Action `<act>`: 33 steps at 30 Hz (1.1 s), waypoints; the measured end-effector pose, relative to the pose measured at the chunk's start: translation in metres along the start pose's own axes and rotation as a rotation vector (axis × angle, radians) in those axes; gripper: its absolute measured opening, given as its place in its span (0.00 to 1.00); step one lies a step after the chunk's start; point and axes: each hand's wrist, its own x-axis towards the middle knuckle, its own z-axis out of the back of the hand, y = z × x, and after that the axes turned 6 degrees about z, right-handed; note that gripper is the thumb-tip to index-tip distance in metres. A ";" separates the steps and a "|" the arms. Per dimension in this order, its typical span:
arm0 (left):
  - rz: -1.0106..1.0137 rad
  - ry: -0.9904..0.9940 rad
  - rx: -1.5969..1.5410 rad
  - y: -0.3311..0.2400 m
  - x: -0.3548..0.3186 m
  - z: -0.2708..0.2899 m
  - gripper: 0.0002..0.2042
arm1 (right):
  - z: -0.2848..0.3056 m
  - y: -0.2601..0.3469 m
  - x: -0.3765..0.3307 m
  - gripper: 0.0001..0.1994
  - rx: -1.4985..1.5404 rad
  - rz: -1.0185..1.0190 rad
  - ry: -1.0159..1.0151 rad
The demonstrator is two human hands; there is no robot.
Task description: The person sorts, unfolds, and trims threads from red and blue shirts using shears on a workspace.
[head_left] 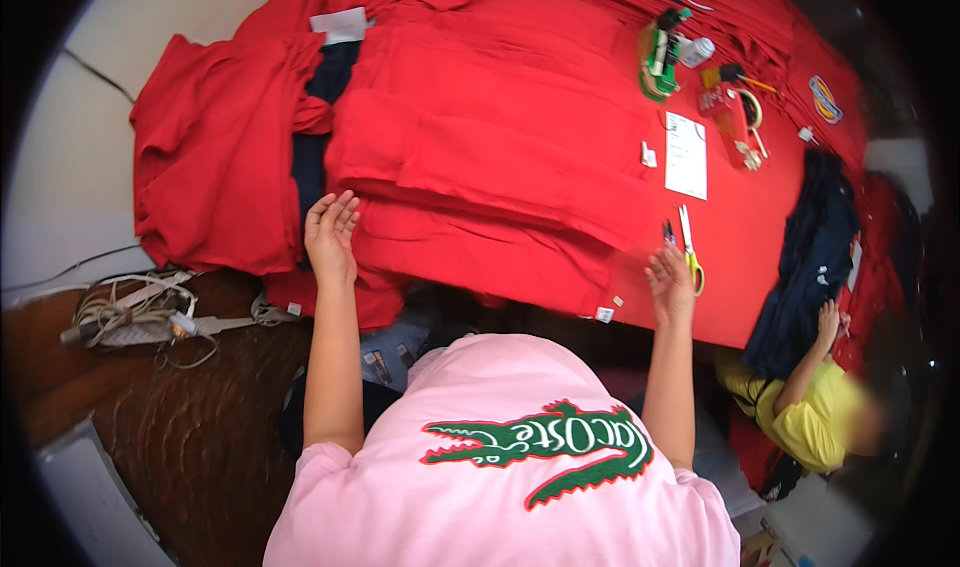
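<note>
Folded red garments (480, 97) lie stacked across the table in front of me, the top one forming a long flat band along the near side. My left hand (332, 229) is raised at the pile's left front corner, palm up with fingers slightly curled and nothing in it. At the right front end of the pile is my right hand (671, 279), its fingers apart and empty. Just beyond that hand lie scissors (690, 252) with yellow handles. Further left, another red garment (220, 152) hangs over the table's edge, with dark navy cloth (312, 157) beside it.
A paper sheet (686, 157), a green tape dispenser (660, 57), a white bottle (697, 53) and a red tape dispenser (735, 122) sit on the right. A co-worker in yellow (808, 417) handles navy cloth (810, 257). Tangled cables (140, 312) lie at left.
</note>
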 end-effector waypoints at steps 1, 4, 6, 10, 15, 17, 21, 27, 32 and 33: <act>0.002 0.020 -0.004 -0.002 -0.005 -0.011 0.11 | -0.006 -0.001 -0.002 0.16 -0.002 -0.020 0.021; -0.024 0.056 0.024 -0.009 -0.007 -0.030 0.13 | -0.042 -0.005 -0.009 0.13 -0.117 -0.021 0.086; -0.049 0.071 0.017 -0.004 -0.001 -0.036 0.15 | -0.057 -0.013 -0.013 0.11 -0.294 0.042 0.141; -0.019 -0.020 -0.169 0.000 0.000 -0.040 0.12 | -0.047 -0.020 -0.006 0.14 -0.149 0.015 0.062; -0.040 -0.073 -0.256 0.000 -0.011 -0.044 0.11 | -0.020 -0.024 0.002 0.08 -0.157 0.043 0.193; -0.033 -0.044 -0.285 -0.002 -0.012 -0.052 0.11 | -0.023 -0.023 -0.001 0.06 -0.161 0.068 0.197; -0.023 0.069 -0.316 0.007 -0.002 -0.058 0.22 | -0.055 -0.013 -0.015 0.08 -0.195 0.039 0.172; -0.438 0.078 0.073 -0.030 -0.019 -0.080 0.44 | -0.036 -0.014 -0.007 0.16 -0.323 0.080 0.019; -0.488 0.224 0.097 -0.071 -0.052 -0.089 0.48 | -0.019 -0.015 -0.008 0.13 -0.197 0.045 0.077; -0.483 0.219 0.091 -0.074 -0.054 -0.087 0.47 | -0.018 -0.015 -0.008 0.13 -0.200 0.047 0.098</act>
